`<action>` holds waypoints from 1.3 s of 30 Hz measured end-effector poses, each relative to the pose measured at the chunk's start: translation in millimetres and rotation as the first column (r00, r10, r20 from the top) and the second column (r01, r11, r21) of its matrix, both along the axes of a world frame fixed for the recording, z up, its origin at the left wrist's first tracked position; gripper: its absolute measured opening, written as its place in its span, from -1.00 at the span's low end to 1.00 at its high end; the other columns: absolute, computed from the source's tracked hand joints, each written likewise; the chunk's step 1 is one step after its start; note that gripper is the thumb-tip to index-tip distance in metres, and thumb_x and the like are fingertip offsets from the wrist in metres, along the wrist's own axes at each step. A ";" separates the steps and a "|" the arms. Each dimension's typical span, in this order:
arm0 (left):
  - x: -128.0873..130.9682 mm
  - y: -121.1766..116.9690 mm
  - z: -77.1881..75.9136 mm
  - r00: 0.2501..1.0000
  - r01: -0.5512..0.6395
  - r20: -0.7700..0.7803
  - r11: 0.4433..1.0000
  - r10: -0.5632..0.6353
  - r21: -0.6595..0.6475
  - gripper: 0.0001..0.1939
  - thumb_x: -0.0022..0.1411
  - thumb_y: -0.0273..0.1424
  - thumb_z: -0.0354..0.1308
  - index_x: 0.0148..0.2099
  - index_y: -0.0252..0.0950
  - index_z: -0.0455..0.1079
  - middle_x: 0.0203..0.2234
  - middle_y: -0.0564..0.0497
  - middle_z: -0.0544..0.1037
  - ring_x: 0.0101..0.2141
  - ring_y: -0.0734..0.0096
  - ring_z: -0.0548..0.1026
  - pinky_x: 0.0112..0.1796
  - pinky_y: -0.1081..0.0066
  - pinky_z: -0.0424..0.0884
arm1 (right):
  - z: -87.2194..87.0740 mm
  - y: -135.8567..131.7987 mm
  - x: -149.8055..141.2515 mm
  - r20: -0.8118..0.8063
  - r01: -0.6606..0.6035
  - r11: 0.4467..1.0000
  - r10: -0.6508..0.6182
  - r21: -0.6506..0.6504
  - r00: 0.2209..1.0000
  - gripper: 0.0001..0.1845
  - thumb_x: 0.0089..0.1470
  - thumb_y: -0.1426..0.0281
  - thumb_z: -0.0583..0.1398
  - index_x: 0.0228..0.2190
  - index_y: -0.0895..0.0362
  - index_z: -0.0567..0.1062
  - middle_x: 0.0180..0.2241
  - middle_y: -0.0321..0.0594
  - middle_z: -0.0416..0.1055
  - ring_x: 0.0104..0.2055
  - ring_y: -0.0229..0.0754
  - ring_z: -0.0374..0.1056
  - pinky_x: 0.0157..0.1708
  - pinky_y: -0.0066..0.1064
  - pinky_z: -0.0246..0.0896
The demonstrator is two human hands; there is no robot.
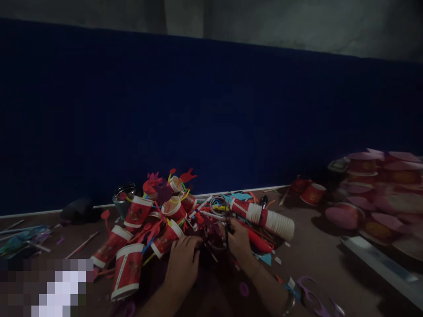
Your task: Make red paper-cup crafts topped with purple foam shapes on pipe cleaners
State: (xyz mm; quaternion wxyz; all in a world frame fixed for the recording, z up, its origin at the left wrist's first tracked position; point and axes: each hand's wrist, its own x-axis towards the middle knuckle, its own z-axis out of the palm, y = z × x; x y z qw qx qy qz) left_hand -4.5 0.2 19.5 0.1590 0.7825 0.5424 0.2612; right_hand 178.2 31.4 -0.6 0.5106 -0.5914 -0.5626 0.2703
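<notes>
My left hand (183,259) is low at the front of a craft pile, fingers curled and pressed together; whatever they may hold is hidden. To its right, my right hand (239,242) grips a dark, narrow tool that looks like scissors (226,229), upright among the scraps. Between and beyond both hands lie red paper cut-outs (201,220) and white strips. Red paper cups (127,270) with white rims lie tipped over left of my left hand, some with paper shapes and coloured stems attached. Just beyond my right hand lies a stack of paper cups (274,223) on its side.
A blue panel (211,114) stands behind the table (310,246). Blurred pink-and-red cup pieces (390,193) are heaped at right, beside a long flat ruler-like strip (380,268). Purple-handled scissors (312,290) lie front right. A dark jar (122,200) and coloured scraps (24,240) are at left.
</notes>
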 end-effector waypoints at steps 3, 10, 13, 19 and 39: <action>-1.0 7.0 4.0 0.992 -0.028 0.119 0.998 0.035 -0.063 -0.72 0.05 -0.60 0.00 -0.21 -0.22 0.38 -0.31 -0.01 0.53 -0.23 0.26 0.43 -0.17 0.26 0.23 | 1.2 1.3 -1.4 -0.027 -0.005 1.000 0.005 0.020 1.000 -0.69 0.00 0.28 0.13 -0.24 0.20 0.42 -0.49 -0.19 0.47 -0.45 -0.14 0.37 -0.46 -0.39 0.27; 7.3 46.2 11.8 0.934 0.029 0.358 0.994 0.012 -0.108 -0.70 0.06 -0.57 0.00 -0.13 -0.29 0.35 -0.30 -0.06 0.55 -0.29 0.31 0.50 -0.24 0.35 0.39 | 12.2 -4.3 -3.0 -0.035 -0.056 0.996 0.059 0.071 0.998 -0.68 -0.03 0.31 0.15 -0.22 0.19 0.45 -0.32 -0.11 0.51 -0.31 -0.05 0.41 -0.30 -0.32 0.30; 7.7 56.3 14.5 0.945 0.030 0.328 0.999 -0.014 -0.042 -0.60 0.05 -0.61 -0.02 -0.03 -0.31 0.31 -0.19 -0.10 0.52 -0.19 0.28 0.48 -0.14 0.28 0.35 | 15.5 -5.4 -1.5 -0.041 -0.029 0.997 0.032 0.073 0.999 -0.72 0.00 0.29 0.12 -0.29 0.18 0.47 -0.35 -0.10 0.52 -0.31 -0.03 0.41 -0.30 -0.30 0.29; 0.5 37.3 28.6 0.974 0.089 0.203 0.993 -0.103 0.074 -0.66 0.06 -0.58 0.02 -0.11 -0.25 0.40 -0.17 -0.08 0.49 -0.10 0.18 0.37 -0.02 0.17 0.22 | 16.2 -4.5 -3.0 -0.119 -0.046 0.994 0.057 0.095 0.991 -0.72 -0.03 0.27 0.14 -0.30 0.18 0.47 -0.38 -0.13 0.51 -0.29 -0.04 0.40 -0.30 -0.32 0.30; -8.2 -23.8 -1.3 0.939 0.343 0.115 0.904 -0.324 -0.253 -0.40 -0.09 -0.57 0.13 0.07 -0.18 0.27 -0.06 -0.06 0.40 -0.01 0.19 0.29 0.04 0.25 0.16 | 1.3 -2.3 -6.6 0.025 -0.056 0.995 0.054 0.078 0.998 -0.67 -0.08 0.32 0.21 -0.23 0.15 0.34 -0.44 -0.22 0.46 -0.44 -0.17 0.38 -0.40 -0.40 0.27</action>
